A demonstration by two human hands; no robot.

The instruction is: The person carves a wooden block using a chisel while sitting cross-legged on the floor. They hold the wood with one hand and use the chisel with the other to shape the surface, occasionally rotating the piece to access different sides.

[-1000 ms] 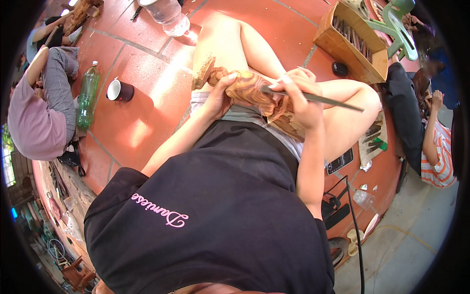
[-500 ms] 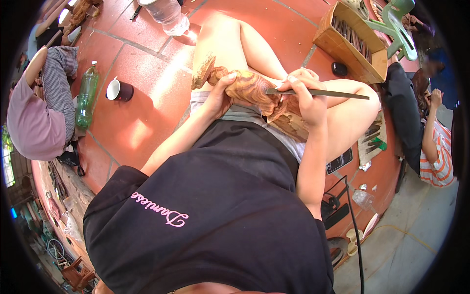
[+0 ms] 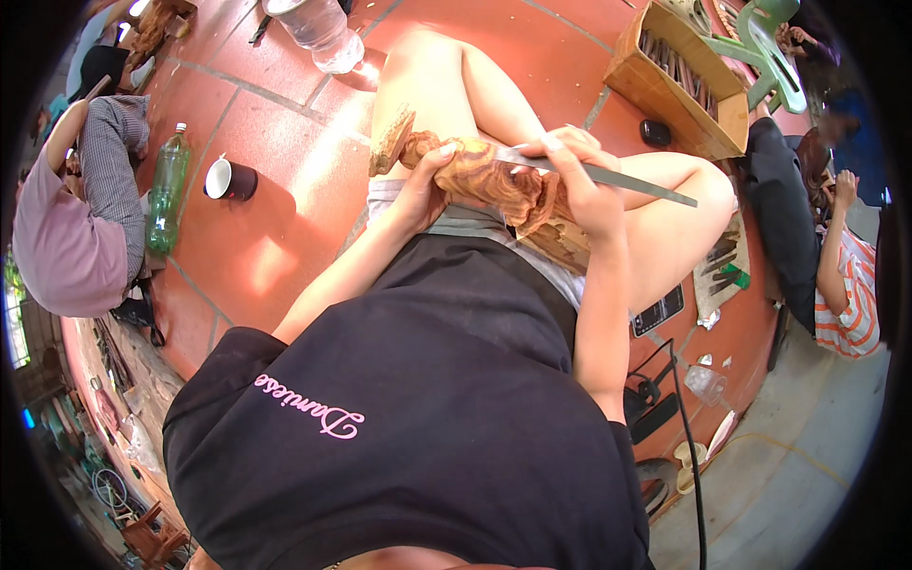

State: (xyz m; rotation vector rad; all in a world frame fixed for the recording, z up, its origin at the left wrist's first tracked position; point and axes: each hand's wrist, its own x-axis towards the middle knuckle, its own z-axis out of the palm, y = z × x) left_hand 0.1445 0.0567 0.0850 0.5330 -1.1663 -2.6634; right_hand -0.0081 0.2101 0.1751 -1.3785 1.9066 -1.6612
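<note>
Across my lap lies a carved piece of wood (image 3: 484,179), brown with swirling grain and a rough knobbly left end. My left hand (image 3: 425,190) is wrapped round its left part from below, thumb on top. In my right hand (image 3: 587,188) is a long flat metal carving tool (image 3: 651,187), whose left end meets the top of the wood and whose other end sticks out to the right. The fingers of my right hand pinch the tool close to the carving. Exactly what shape its working edge has, I cannot make out.
A cardboard box (image 3: 627,71) of slender metal tools stands at the far right, by a black rounded object (image 3: 655,132). To the left are a dark cup (image 3: 231,179), a green bottle (image 3: 169,190) and a seated person (image 3: 71,228). A clear water container (image 3: 323,33) stands at the far side.
My right hand and the metal tool have slid left along the wood, and the tool's free end tilts slightly lower. My left hand and the carving stay nearly in place.
</note>
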